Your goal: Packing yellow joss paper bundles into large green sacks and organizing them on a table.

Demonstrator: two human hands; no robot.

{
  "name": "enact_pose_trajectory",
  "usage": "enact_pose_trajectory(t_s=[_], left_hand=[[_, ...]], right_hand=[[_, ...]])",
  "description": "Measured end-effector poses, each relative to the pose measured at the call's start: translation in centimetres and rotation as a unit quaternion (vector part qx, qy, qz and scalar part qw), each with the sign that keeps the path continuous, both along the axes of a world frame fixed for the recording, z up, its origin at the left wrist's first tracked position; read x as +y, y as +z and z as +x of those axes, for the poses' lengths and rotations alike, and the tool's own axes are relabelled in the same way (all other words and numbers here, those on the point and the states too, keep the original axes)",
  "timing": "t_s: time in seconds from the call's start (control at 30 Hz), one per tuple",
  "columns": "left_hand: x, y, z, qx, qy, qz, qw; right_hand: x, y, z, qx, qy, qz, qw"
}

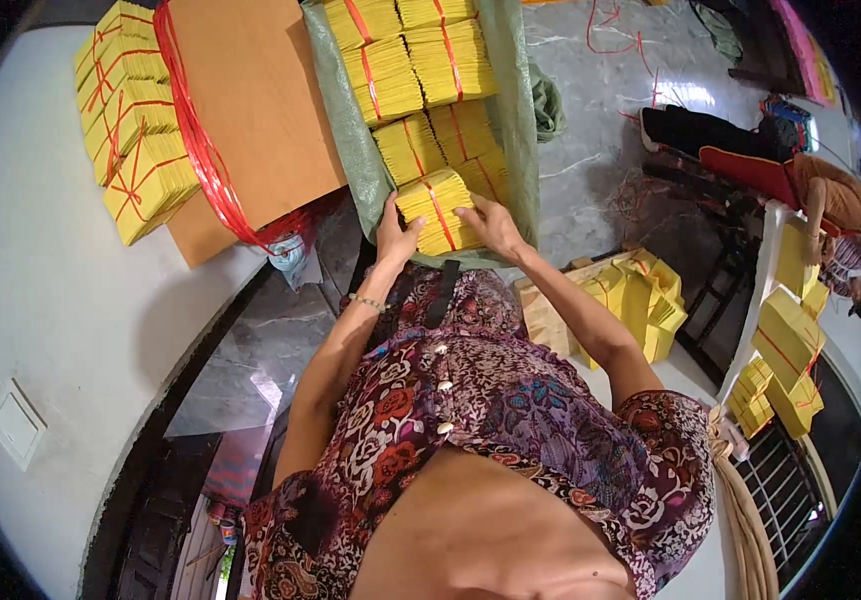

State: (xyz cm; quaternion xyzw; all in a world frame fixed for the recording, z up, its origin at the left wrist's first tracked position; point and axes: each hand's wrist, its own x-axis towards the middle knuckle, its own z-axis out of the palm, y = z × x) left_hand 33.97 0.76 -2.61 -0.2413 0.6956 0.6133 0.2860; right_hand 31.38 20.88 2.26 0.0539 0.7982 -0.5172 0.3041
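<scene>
Between my two hands is a bundle of yellow paper (428, 205), tied round with a red ribbon. My left hand (396, 232) grips its left side, and my right hand (493, 224) is closed on its right side. The bundle sits at the near end of a green woven sack (347, 110), above or against other bundles there. Several more ribbon-tied yellow bundles (450, 60) fill the sack in two columns. What lies under the held bundle is hidden.
A brown board (250, 90) lies left of the sack, with red ribbon strands (195, 130) along it and stacked yellow bundles (140, 120) beyond. At right are loose yellow paper stacks (640, 295), a dark stool (715, 275), and another person (820, 195) near more yellow bundles (785, 345).
</scene>
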Motion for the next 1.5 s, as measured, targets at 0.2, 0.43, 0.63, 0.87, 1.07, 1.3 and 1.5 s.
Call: enact_pose_trajectory(t_s=[0.2,0.43,0.63,0.87,1.07,1.3,1.5], left_hand=[[-0.1,0.6,0.0,0.029,-0.056,-0.060,0.996],[-0.3,1.6,-0.2,0.028,-0.056,-0.050,0.997],[0.7,0.7,0.8,0.044,-0.006,-0.024,0.999],[3.3,3.8,0.9,-0.022,0.012,-0.103,0.994],[3.3,3.8,0.7,-0.091,0.039,-0.044,0.994],[3.0,1.4,1.1,-0.050,0.038,-0.081,0.995],[2.1,0.0,2.2,-0.044,0.038,0.000,0.998]], right_hand=[[0.0,0.3,0.1,0.011,0.016,0.048,0.999],[0.2,0.7,-0.8,-0.018,0.054,0.031,0.998],[0.8,-1.2,-0.7,-0.085,0.008,-0.055,0.995],[1.2,-2.0,0.4,-0.075,-0.008,-0.006,0.997],[1.0,-1.3,-1.0,-0.152,-0.025,-0.038,0.987],[0.9,-3.5,-0.3,-0.127,-0.005,0.012,0.992],[0.4,-2.5,0.5,-0.054,0.040,0.080,0.995]])
